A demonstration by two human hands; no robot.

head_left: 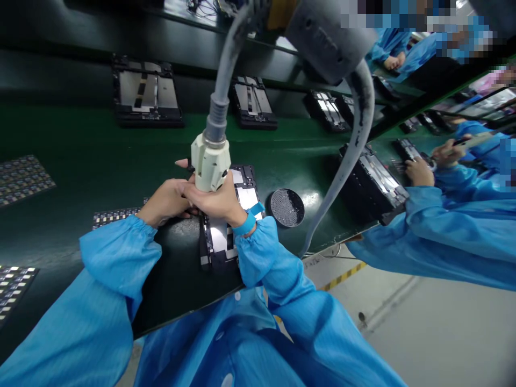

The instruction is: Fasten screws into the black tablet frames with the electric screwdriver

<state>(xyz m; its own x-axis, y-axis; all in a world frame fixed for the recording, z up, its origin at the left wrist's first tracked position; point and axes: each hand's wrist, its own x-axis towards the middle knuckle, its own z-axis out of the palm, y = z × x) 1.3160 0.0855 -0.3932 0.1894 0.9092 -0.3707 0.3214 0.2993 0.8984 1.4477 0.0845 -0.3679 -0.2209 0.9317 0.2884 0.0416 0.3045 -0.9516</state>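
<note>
Head view: both hands at a driver over a tray on the belt.
The right hand (220, 201) grips the driver (209, 164); the left hand (167, 201) touches it, fingers curled, above the tray (226, 239) beside a screw dish (287, 207).

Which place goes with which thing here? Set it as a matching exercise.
Things: 1 tool; 2 dish; 3 parts sheet; 4 device.
Places: A at the far left edge; B gripped in the right hand; C beneath the tool; D just right of the device.
Pairs: 1-B; 2-D; 3-A; 4-C.
</note>
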